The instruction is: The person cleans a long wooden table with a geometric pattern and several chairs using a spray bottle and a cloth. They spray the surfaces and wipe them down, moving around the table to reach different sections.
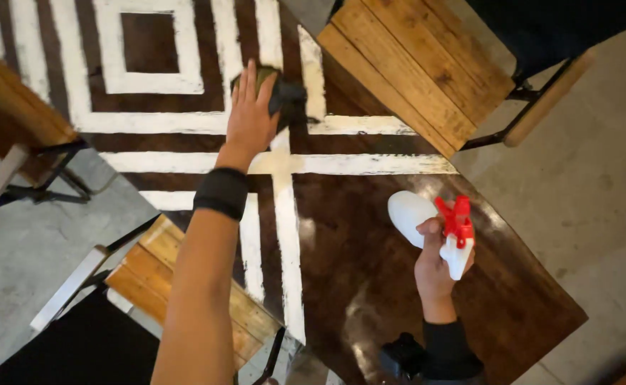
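Two hands over my striped table [370, 271]: left hand [250, 117] flat, pressing a dark cloth [284, 96]; right hand [434, 267] gripping a white spray bottle [416, 214] nearer the table's edge

The tabletop [370, 285] fills the middle of the view, running from the far left corner down toward the near right. The left hand [250, 114] reaches far across it and lies flat on a cloth [284, 96], which rests on the tabletop at its far middle. The right hand [435, 267] is nearer and to the right, above the tabletop's near right part, its grip closed around a spray bottle [434, 224] held off the surface. One chair [413, 64] stands beyond the tabletop at the far right, another chair [141, 285] at the near left below the left forearm, and a third chair [13, 114] at the far left edge.
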